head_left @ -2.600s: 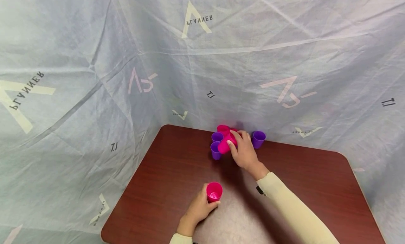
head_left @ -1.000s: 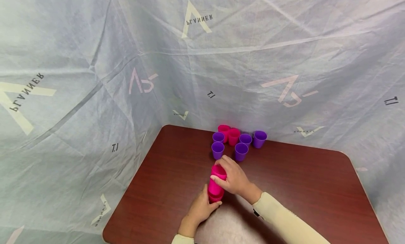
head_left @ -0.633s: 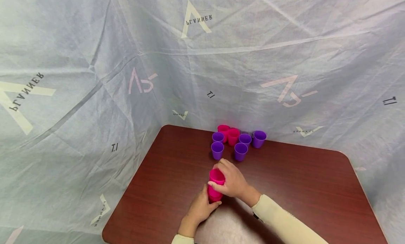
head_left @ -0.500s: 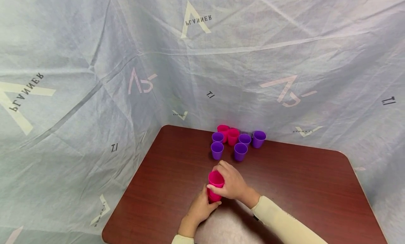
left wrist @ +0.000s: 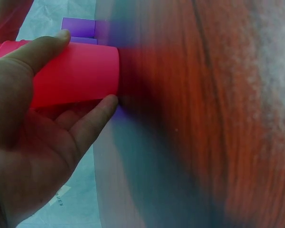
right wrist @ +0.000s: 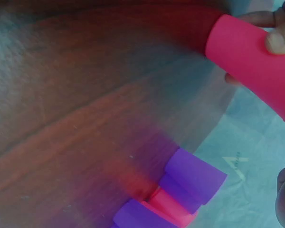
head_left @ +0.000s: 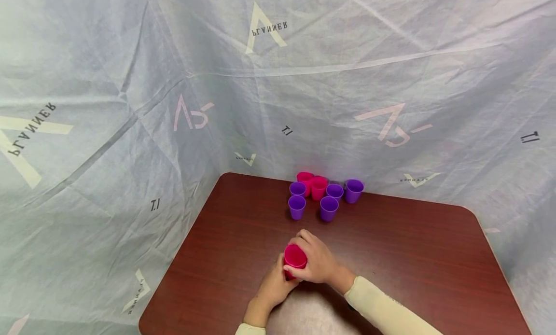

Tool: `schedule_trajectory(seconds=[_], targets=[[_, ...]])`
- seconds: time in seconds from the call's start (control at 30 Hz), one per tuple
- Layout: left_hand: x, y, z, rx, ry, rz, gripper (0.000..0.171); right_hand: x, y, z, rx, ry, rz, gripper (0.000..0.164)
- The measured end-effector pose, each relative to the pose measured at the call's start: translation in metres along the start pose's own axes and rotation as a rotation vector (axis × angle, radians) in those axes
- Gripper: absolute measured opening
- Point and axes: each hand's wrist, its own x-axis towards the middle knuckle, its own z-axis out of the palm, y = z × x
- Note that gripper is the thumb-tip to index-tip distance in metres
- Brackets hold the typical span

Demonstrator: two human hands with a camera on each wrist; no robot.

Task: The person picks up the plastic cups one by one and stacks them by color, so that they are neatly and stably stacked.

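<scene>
Near the middle front of the table, my left hand [head_left: 272, 287] grips a pink cup [left wrist: 80, 71] with thumb and fingers around its side. A second pink cup [head_left: 295, 256] sits nested inside that one, upright with its mouth up. My right hand [head_left: 319, 262] holds this upper cup near its rim, thumb in front and fingers behind. In the head view the lower cup is mostly hidden by the upper cup and the hands. The left wrist view shows the lower cup's base close to the tabletop, with the nested rims at the frame's left edge.
Several purple cups [head_left: 297, 207] and two pink cups [head_left: 319, 188] stand upright in a cluster at the back of the brown table [head_left: 408, 248]. One purple cup [head_left: 354, 191] is at the cluster's right end. Grey printed cloth [head_left: 330, 93] hangs behind and left of the table.
My right hand has brought a pink cup from the back cluster to the left hand's cup and lowered it inside. The left hand has stayed in place holding its cup.
</scene>
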Motion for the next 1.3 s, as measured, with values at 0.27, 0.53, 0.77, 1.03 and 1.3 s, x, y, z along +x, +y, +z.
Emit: schedule_trajectory(seconds=[0.27,0.53,0.77,1.03,1.3], targets=[[-0.002,0.001,0.000,0.023,0.023,0.019,0.059,-0.007,0.000,0.006,0.010,-0.024,0.003,0.055],[-0.002,0.002,-0.001,0.018,-0.010,-0.031,0.057,-0.012,0.003,0.010,0.017,0.007,-0.033,0.062],[0.000,0.000,-0.001,0.018,-0.010,-0.030,0.056,-0.013,0.006,0.011,0.015,0.025,-0.042,0.074],[0.000,0.000,-0.001,0.020,-0.001,0.020,0.058,-0.016,0.009,0.010,0.054,-0.031,-0.015,0.077],[0.000,0.001,-0.001,-0.061,-0.010,-0.042,0.062,-0.012,0.021,0.004,0.080,0.013,-0.032,0.064]])
